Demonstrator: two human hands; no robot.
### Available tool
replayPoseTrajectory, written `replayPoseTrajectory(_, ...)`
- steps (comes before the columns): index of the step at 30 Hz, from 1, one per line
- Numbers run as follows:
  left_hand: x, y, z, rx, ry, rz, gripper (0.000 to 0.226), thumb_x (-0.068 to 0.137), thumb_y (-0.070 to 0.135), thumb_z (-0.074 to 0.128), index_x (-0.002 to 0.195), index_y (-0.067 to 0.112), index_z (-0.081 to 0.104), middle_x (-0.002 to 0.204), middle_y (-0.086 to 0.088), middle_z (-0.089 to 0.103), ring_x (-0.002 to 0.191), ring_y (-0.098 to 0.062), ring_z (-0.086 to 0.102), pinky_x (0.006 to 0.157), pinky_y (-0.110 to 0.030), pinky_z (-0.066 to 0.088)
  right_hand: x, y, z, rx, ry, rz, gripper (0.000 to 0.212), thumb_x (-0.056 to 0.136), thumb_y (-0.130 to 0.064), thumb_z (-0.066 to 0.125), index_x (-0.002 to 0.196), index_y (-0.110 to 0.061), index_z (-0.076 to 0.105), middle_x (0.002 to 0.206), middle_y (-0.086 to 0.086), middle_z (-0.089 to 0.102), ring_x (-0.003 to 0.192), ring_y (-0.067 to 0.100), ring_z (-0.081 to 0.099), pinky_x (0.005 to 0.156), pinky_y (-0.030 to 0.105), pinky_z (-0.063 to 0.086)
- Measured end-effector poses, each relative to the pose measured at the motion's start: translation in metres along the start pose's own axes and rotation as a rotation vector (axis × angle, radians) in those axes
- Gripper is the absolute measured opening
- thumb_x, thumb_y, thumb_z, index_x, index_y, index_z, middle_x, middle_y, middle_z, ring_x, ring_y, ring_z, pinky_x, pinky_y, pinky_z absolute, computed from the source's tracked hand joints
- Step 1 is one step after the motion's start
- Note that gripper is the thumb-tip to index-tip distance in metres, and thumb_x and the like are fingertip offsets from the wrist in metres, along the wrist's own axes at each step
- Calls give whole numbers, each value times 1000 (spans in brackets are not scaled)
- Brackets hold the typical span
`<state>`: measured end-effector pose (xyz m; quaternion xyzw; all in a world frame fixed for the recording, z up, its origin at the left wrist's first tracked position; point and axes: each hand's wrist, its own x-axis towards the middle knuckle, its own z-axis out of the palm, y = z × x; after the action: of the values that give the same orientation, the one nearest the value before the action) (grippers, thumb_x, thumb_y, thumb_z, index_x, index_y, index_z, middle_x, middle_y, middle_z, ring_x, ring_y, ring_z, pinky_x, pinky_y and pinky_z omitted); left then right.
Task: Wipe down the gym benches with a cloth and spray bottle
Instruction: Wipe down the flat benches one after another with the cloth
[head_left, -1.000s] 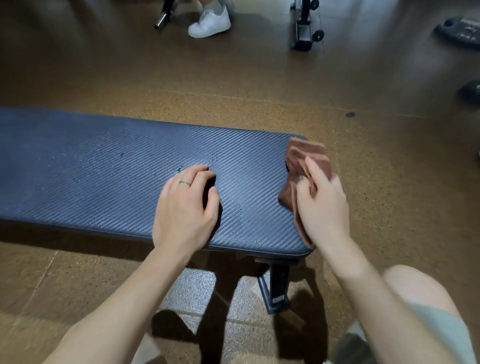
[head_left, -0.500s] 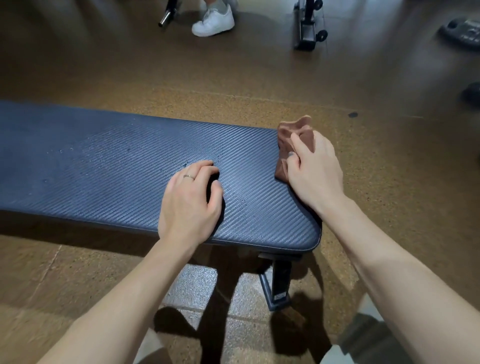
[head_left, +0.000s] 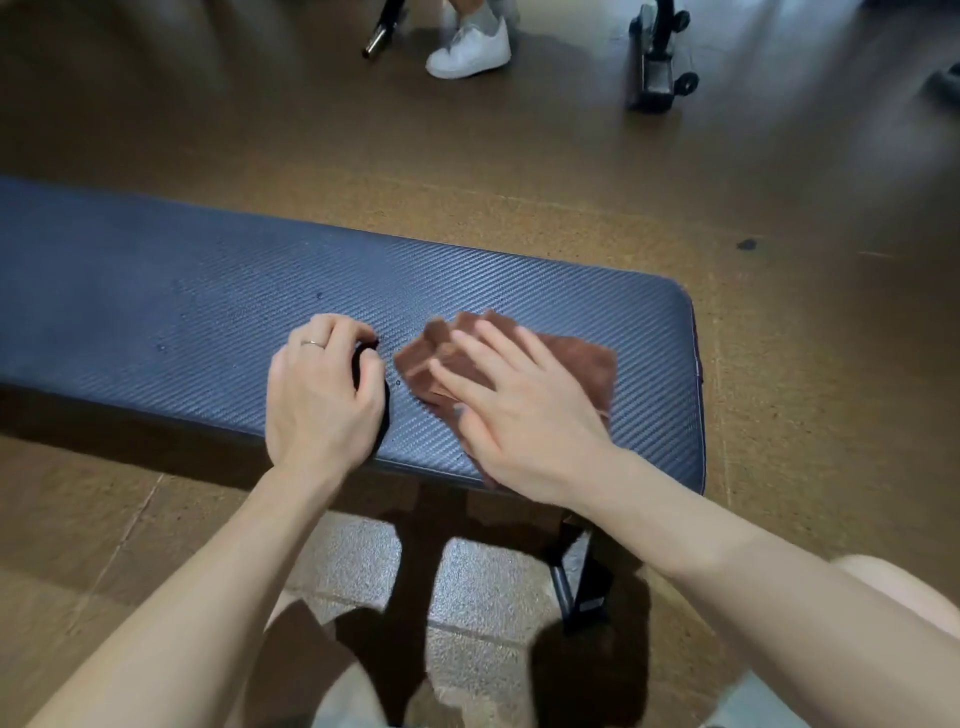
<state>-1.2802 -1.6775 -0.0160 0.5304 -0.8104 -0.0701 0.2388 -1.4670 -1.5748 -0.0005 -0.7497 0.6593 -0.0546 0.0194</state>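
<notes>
While the right hand (head_left: 524, 410) presses flat with fingers spread wide on a brown cloth (head_left: 576, 364) at the padded bench's (head_left: 182, 312) 3 o'clock end, the left hand (head_left: 319, 397) rests beside it, fingers curled, its grip holding nothing visible. Motion blurs the right fingertips.

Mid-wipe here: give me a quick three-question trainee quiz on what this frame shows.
1. True or false: the brown cloth lies spread on the bench pad under the right hand.
2. Which hand wears a ring? A) left B) right
3. Fill in: droplets show on the pad to the ____ of the left hand.

Key: 1 true. 2 A. 3 left.
</notes>
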Motion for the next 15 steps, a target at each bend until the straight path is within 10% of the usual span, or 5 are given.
replayPoseTrajectory(15,-1,-3,2,-64,-6,-3,26,97,24,41,109,20,64,116,4,62,110,-18,53,98,-38,38,-64,27,-4,-93,-48,-205,54,105,-47,37,155,-28,43,164,13,33,155,32,22,125,54,20)
